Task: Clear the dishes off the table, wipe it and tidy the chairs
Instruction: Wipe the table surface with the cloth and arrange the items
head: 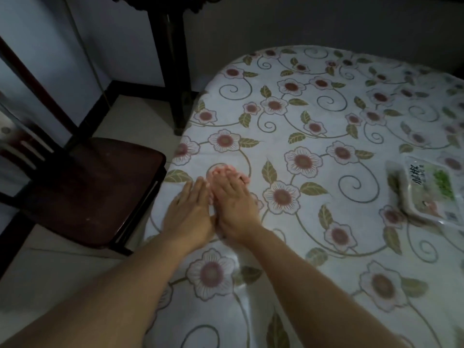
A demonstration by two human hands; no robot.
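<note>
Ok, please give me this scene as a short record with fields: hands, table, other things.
left hand: left hand flat on the tablecloth, fingers straight
right hand: right hand presses a pink cloth on the table
table: flowered tablecloth, near its left edge
packet: plastic packet lies at the right side
chair: dark wooden chair stands left of the table, apart from it

A flower-patterned cloth covers the rounded tabletop (313, 151). At the right edge of the frame lies a clear plastic food pack (426, 189). Both hands rest flat at lower centre: left hand (188, 214), right hand (236, 204).
</note>
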